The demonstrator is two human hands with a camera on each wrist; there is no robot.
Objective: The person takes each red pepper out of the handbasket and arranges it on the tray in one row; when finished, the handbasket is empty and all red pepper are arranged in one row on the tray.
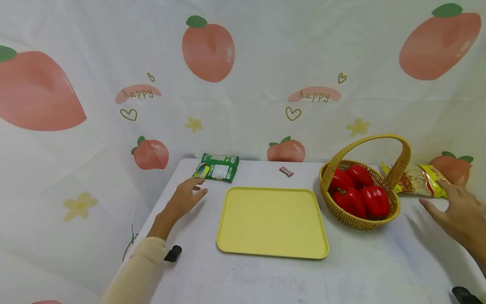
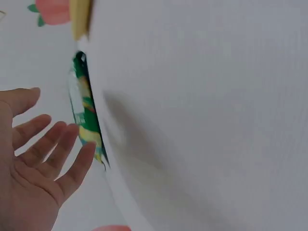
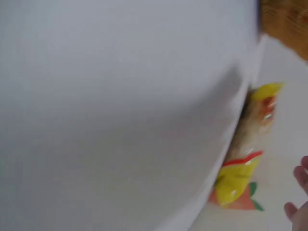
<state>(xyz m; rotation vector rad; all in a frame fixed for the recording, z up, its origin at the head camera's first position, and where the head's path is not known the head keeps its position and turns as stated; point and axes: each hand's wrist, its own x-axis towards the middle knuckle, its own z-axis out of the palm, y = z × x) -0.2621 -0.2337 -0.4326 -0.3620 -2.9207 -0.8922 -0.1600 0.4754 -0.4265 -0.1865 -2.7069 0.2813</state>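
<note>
My left hand [image 1: 185, 199] hovers with loosely spread fingers just in front of a green snack bag [image 1: 218, 168] at the table's back left. In the left wrist view its fingertips overlap the lower end of that bag [image 2: 86, 113], and nothing is in its palm. At the right, my right hand [image 1: 462, 213] is raised with thumb and fingers apart, near a yellow and clear food packet [image 1: 421, 181] behind the basket. The right wrist view catches only some fingertips [image 3: 302, 175] at its edge, apart from the packet [image 3: 247, 142].
A yellow rectangular tray [image 1: 271, 221] lies mid-table. Right of it stands a wicker basket [image 1: 347, 219] with a tall handle, holding several red bell peppers [image 1: 373, 202]. One small pink-wrapped candy [image 1: 286, 171] lies behind the tray. A fruit-printed curtain [image 1: 243, 122] hangs behind the white table.
</note>
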